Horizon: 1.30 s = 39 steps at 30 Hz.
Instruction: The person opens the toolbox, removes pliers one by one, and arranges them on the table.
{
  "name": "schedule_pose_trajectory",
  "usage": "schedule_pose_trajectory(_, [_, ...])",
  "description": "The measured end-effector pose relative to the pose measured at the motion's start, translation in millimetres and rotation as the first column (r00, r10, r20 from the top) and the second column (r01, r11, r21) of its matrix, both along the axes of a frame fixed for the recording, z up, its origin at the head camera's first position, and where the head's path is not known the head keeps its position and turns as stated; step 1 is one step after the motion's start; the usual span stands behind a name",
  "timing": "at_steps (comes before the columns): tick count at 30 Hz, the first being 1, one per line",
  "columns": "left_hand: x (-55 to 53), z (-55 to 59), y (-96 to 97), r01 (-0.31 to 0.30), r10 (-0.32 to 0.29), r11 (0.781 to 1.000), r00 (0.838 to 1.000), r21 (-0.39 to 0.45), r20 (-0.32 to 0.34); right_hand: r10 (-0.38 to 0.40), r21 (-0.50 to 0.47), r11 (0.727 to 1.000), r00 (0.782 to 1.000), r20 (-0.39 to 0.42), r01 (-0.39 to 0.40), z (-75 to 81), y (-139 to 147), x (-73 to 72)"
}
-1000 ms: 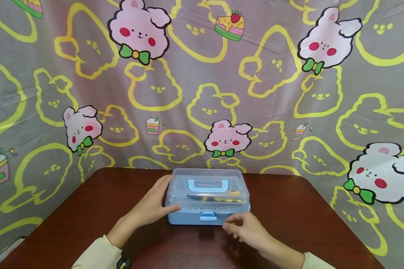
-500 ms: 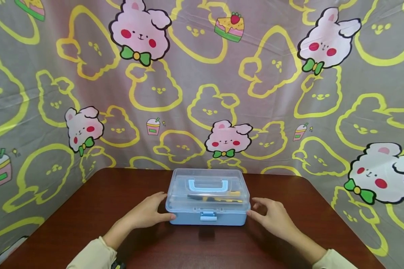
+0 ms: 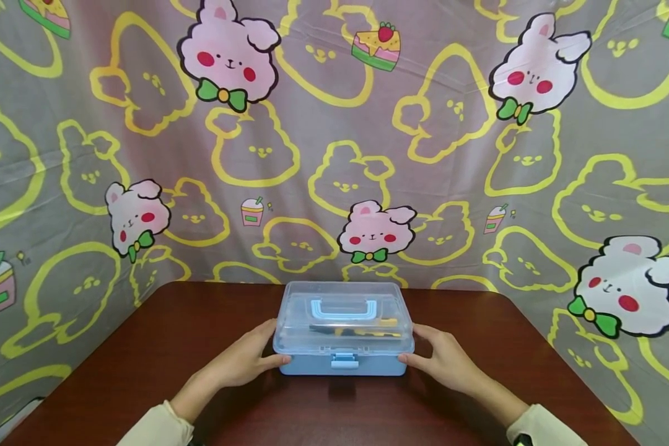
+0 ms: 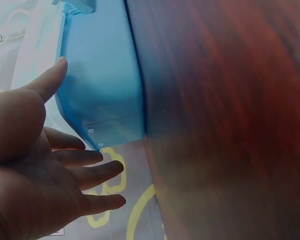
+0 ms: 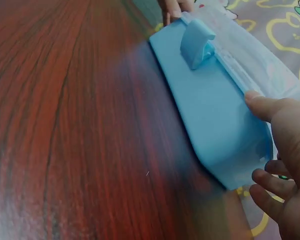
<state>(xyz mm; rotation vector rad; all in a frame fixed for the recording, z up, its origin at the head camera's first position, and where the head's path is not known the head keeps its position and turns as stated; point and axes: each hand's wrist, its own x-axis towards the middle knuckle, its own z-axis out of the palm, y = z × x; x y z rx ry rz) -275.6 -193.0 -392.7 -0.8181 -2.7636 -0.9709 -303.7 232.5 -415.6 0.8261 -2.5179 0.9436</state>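
Observation:
A blue plastic storage box [image 3: 312,365] with a clear lid [image 3: 295,310] sits on the table, its front latch [image 3: 344,360] and light-blue handle [image 3: 344,310] facing me. Yellow-and-black items [image 3: 362,332] show through the lid. At the left end, my left hand [image 3: 244,359] has its thumb on the front corner and fingers extended along the side wall; the left wrist view shows those fingers straight and spread. Mirroring it, my right hand [image 3: 451,359] rests its thumb on the front right corner, just under the lid rim, with loosely bent fingers beside the end wall.
The dark reddish-brown wooden table [image 3: 173,334] extends around the box on all sides. Behind and beside it hangs a grey curtain [image 3: 451,142] printed with rabbits and yellow outlines.
My right hand has moved from the front near the latch to the box's right end, thumb now at the corner. My left hand has slid slightly lower along the left end.

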Motion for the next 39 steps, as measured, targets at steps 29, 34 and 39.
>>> schedule_pose_trajectory(29, [-47.1, 6.6, -12.5, 0.07, -0.05, 0.982, 0.992, 0.176, -0.115, 0.143, -0.011, 0.988, 0.936, -0.321, -0.155, 2.6, 15.5, -45.5])
schedule_pose_trajectory(34, [-56.9, 14.5, -8.2, 0.086, -0.055, 0.968, 0.989, 0.235, -0.136, 0.093, -0.045, 0.992, 0.92, -0.38, -0.119, 11.2, 8.1, -55.7])
schedule_pose_trajectory(39, [-67.0, 30.3, -8.0, 0.01, 0.021, 0.983, 0.985, 0.182, -0.169, 0.008, -0.07, 0.997, 0.94, -0.341, -0.034, 26.7, -2.7, -61.5])
